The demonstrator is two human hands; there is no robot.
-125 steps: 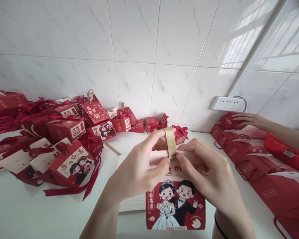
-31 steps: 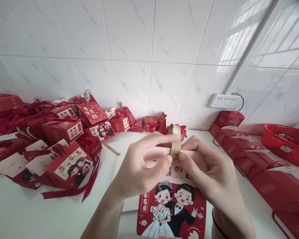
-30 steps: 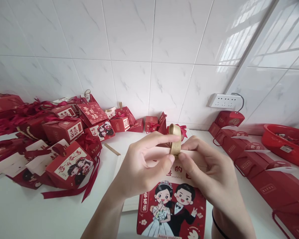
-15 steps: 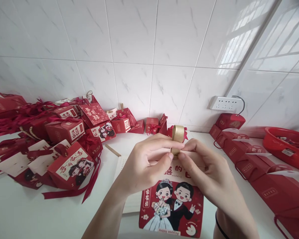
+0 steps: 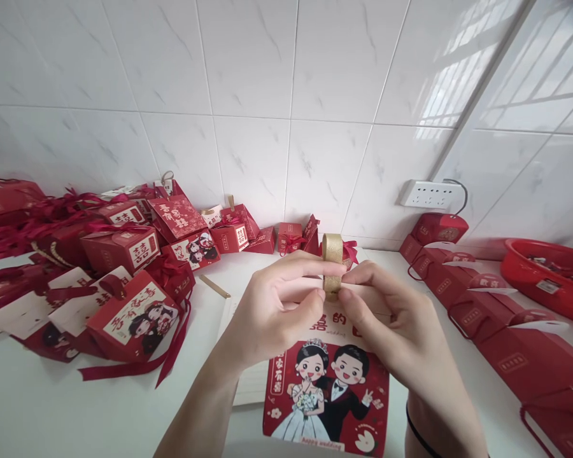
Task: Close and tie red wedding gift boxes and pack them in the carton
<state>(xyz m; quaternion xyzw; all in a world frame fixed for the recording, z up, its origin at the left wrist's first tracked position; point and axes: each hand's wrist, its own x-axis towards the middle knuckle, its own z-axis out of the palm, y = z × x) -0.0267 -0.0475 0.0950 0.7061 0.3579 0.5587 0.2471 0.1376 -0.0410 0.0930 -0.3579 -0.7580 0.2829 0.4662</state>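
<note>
A red and white wedding favour box (image 5: 325, 397) with a cartoon bride and groom on its front hangs close to me. From its top edge rises a looped gold strap (image 5: 333, 248). My left hand (image 5: 277, 308) is closed on the top edge left of the strap, thumb in front and fingers behind. On the other side, my right hand (image 5: 396, 318) pinches the same edge with its thumb against the strap's base. The fingertips behind the box are partly hidden. Beneath the box lies a pale flat sheet or booklet (image 5: 253, 388), mostly covered.
Finished-looking red favour boxes (image 5: 124, 251) with ribbons are heaped on the left. A loose gold strap (image 5: 214, 286) lies on the white table (image 5: 119, 420). More red boxes (image 5: 499, 346) line the right, beside a red basin (image 5: 549, 273). A power strip (image 5: 430, 194) is on the tiled wall.
The gold loop now stands straighter and faces me more squarely. Both hands keep their hold on the box top, with small finger shifts. The view has moved slightly.
</note>
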